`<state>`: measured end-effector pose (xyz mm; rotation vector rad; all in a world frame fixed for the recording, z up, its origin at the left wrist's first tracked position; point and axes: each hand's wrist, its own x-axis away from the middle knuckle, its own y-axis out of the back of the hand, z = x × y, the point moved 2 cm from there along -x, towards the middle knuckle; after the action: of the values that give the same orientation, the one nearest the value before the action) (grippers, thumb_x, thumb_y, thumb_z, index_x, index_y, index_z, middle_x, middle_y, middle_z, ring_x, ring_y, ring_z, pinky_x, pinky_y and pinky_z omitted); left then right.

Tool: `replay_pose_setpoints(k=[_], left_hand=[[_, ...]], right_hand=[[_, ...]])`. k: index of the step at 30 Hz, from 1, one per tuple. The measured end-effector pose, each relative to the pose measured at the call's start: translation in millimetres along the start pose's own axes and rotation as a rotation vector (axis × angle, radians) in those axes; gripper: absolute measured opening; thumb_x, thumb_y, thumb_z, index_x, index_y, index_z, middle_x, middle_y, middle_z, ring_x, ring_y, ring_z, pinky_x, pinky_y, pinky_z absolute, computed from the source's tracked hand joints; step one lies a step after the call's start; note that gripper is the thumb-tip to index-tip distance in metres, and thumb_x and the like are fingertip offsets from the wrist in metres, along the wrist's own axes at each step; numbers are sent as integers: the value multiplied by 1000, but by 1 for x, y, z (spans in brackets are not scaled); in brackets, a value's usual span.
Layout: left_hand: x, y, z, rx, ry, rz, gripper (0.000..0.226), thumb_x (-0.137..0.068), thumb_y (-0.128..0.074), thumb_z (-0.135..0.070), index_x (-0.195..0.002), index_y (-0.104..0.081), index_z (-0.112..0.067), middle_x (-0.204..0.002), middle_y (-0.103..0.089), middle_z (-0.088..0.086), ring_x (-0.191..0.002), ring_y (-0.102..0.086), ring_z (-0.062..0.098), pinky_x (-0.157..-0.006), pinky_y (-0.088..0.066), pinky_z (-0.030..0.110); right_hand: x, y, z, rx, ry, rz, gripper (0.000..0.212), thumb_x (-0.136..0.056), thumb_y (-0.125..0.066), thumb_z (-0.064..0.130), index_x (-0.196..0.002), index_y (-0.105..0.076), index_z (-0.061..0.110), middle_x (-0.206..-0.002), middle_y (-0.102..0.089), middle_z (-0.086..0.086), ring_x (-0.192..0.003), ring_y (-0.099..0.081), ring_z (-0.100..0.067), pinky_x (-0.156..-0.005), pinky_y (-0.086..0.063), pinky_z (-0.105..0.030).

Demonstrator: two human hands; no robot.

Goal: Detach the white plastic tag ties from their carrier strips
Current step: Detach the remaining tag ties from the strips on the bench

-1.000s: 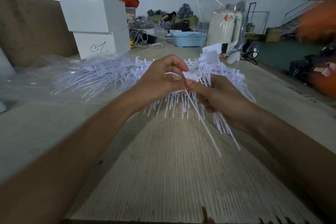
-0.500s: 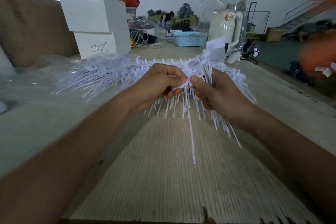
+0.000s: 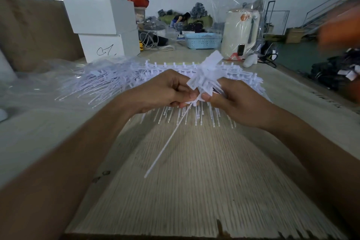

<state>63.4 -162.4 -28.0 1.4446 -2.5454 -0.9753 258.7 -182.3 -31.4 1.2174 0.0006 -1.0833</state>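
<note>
Warehouse walls of grey corrugated sheet close off the background, and nearer me two stacked white boxes point(image 3: 103, 29) and a blue perforated basket point(image 3: 202, 40) stand at the far end of the pale wood-grain table point(image 3: 187, 191). Across its middle I see the white plastic tag ties point(image 3: 109, 82) heaped in a wide fan: thin straight tails spreading toward me, with rows of small square heads on their carrier strips point(image 3: 175, 66) along the far edge. Both hands meet in front of that heap. My left hand point(image 3: 161, 91) has its fingers curled tight, thumb and forefinger pinching a single tie point(image 3: 165, 142) at its head; its long tail hangs slanting down to the left above the table. My right hand point(image 3: 233, 99) is curled round a bunch of ties, thumb pressed against the bundle, with flat tag ends point(image 3: 206, 70) sticking up above the knuckles.
</note>
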Motion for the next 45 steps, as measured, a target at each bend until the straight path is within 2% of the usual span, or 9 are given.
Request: replay_pose_setpoints(k=[7,16,23,26,31,33,35,39,45], left_hand=[[0,15,0,39,-123,-138,7,-90,-67,-10,-90,-74,-9,-61,-62,1,-55,-54,10,-51,-41,19],[4,14,-5,17,-142,-102,8,-89,-66,-11,-92,-73,-11,-66,-63,-3,-61,-56,10,-55,-43,17],[4,9,-14,-190,-122,-11,27,-96,-58,2,-96,-73,-20,-68,-66,-19,-63,-57,-3,-62,-43,9],[3,7,-14,-173,-128,-99,27,-98,-56,1,-94,-74,-20,-67,-66,-15,-61,-57,0,-59,-43,11],[-3,0,-8,-9,-144,-270,20,-99,-58,-2,-111,-62,-18,-70,-67,6,-63,-59,22,-55,-46,28],[-5,-5,-8,34,-158,-272,23,-97,-59,1,-116,-55,-13,-76,-70,10,-66,-61,23,-57,-49,31],[-7,-8,-9,58,-176,-290,26,-95,-61,3,-117,-51,-9,-76,-70,10,-65,-63,21,-57,-50,32],[-8,-10,-11,27,-218,-367,26,-93,-64,4,-114,-50,-4,-71,-70,3,-64,-67,20,-56,-52,31],[-9,-15,-17,104,-195,-477,25,-99,-62,-18,-120,-52,-9,-100,-64,13,-73,-70,25,-61,-56,33]], right_hand=[[1,-31,12,-797,-498,-131,28,-106,-48,31,-83,-49,15,-52,-36,10,-45,-29,-7,-42,-28,-20],[3,-30,11,-1305,-697,148,30,-104,-46,33,-80,-47,16,-56,-29,5,-38,-21,-3,-31,-19,-15],[7,-12,4,-1191,-708,396,24,-93,-51,36,-79,-46,17,-52,-28,8,-36,-19,0,-29,-18,-14],[4,-10,1,-1058,-660,227,30,-101,-50,36,-80,-51,16,-55,-29,6,-39,-21,-4,-33,-19,-16],[3,-15,1,-783,-534,-133,36,-104,-49,39,-82,-63,15,-52,-38,5,-41,-30,-9,-39,-27,-20],[4,-20,3,-744,-487,-159,44,-104,-49,42,-64,-64,30,-50,-39,10,-41,-31,-8,-40,-29,-20],[3,-22,5,-653,-403,-162,41,-102,-53,45,-66,-67,32,-48,-47,14,-41,-33,-8,-41,-30,-19],[2,-20,3,-553,-324,-187,33,-103,-54,39,-74,-68,29,-59,-56,1,-53,-43,-11,-50,-34,-27],[2,-21,2,-732,-304,-244,42,-107,-44,40,-85,-56,7,-65,-57,-5,-48,-50,-17,-44,-42,-28]])
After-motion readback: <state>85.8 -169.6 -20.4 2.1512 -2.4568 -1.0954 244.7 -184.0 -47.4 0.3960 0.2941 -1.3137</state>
